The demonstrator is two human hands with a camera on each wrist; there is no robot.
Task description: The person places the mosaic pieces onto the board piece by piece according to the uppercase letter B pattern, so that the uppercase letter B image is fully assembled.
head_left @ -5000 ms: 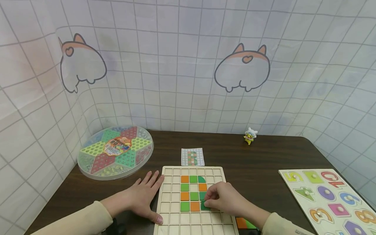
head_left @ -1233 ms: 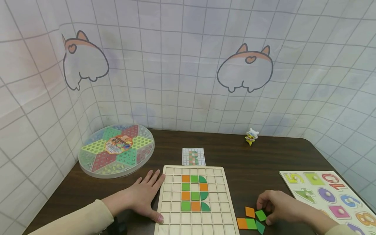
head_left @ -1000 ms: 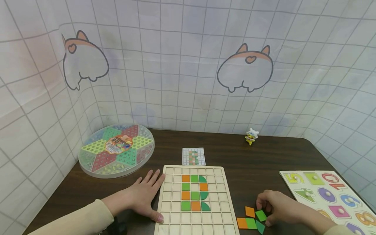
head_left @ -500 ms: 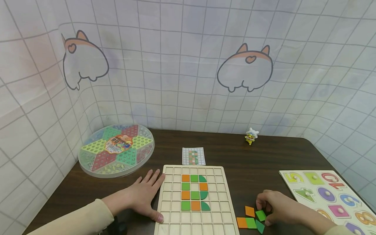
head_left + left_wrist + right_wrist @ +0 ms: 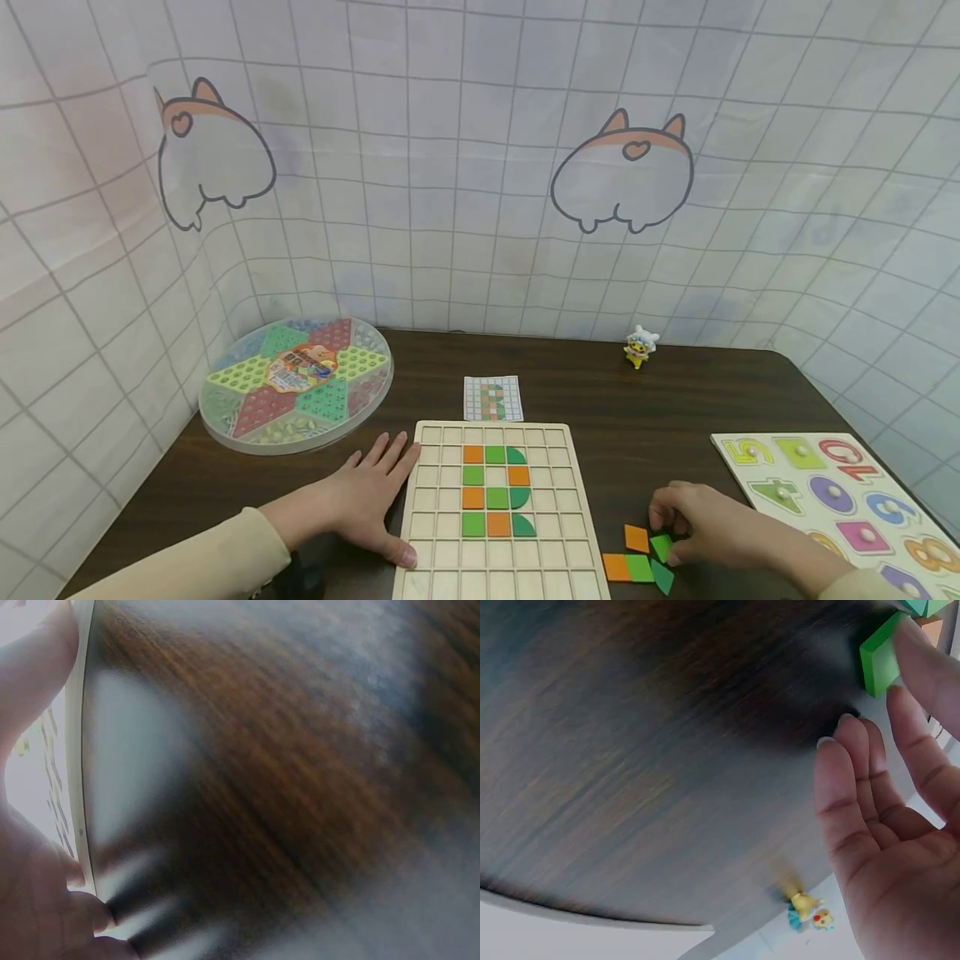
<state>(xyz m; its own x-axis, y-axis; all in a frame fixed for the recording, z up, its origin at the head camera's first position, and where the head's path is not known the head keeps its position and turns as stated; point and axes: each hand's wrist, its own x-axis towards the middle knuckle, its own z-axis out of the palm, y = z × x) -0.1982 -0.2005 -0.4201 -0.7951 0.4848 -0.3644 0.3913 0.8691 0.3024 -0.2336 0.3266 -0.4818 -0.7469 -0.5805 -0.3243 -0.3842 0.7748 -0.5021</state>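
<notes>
My left hand lies with fingers spread along the left edge of a wooden grid board, its thumb on the board. Orange, bright green and rounded dark green tiles sit in several cells of the board. To the right of it, my right hand pinches a bright green square tile between thumb and index finger, low at the table. In the right wrist view this green tile shows at the thumb tip, the other fingers loosely bent. Beside it lie an orange tile and a dark green tile.
Another orange tile and green tile lie against the board's right side. A pattern card lies behind the board. A round Chinese checkers set stands left, a number puzzle right, a small figurine at the back.
My right hand has left the board, where it was at a dark green tile, and moved right to the loose tiles. Its thumb has just closed in on the green tile. My left hand stays.
</notes>
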